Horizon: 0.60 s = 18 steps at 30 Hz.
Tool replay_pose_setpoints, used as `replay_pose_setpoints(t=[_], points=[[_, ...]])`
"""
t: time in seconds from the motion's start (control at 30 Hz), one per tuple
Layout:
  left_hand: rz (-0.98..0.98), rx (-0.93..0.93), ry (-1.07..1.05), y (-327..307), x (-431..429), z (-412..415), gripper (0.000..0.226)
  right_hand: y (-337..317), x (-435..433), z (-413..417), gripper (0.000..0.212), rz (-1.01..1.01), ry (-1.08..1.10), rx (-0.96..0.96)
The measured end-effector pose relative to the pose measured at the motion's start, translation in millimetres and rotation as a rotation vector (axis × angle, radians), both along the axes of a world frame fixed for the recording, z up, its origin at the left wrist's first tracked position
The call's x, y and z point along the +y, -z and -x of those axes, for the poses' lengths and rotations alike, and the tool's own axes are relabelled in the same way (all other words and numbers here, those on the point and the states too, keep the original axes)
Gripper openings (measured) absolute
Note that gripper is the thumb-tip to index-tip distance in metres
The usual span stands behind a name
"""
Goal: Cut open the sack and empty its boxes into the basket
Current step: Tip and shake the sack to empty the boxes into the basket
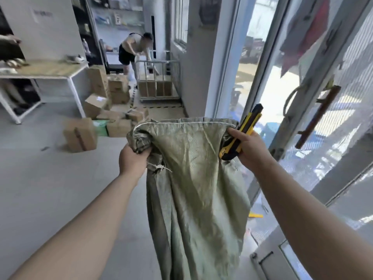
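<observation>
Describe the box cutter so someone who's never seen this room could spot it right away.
Start at the glass door on the right, then drop to the green sack held up in front of it. The cutter is in the right hand at the sack's top right corner. It is the only yellow-and-black thing there, pointing up and away.

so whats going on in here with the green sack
A person holds a limp green woven sack up by its top edge, the left hand bunching one corner and the right hand gripping the other along with a yellow utility knife. The sack hangs flat and looks empty. Cardboard boxes lie on the floor behind, where a second person bends over a wire cart.
</observation>
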<state>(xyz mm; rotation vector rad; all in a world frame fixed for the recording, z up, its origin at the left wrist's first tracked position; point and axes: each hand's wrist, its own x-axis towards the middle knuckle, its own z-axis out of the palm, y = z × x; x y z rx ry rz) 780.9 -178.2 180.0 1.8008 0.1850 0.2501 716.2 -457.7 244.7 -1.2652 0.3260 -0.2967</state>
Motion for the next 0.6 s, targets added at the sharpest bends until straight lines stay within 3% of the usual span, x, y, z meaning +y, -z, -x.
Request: replay_pose_setpoints(t=[0.6], points=[[0.027, 0.097, -0.007, 11, 64, -307, 0.029, 31, 66, -315, 0.012, -0.049, 0.082, 0.083]])
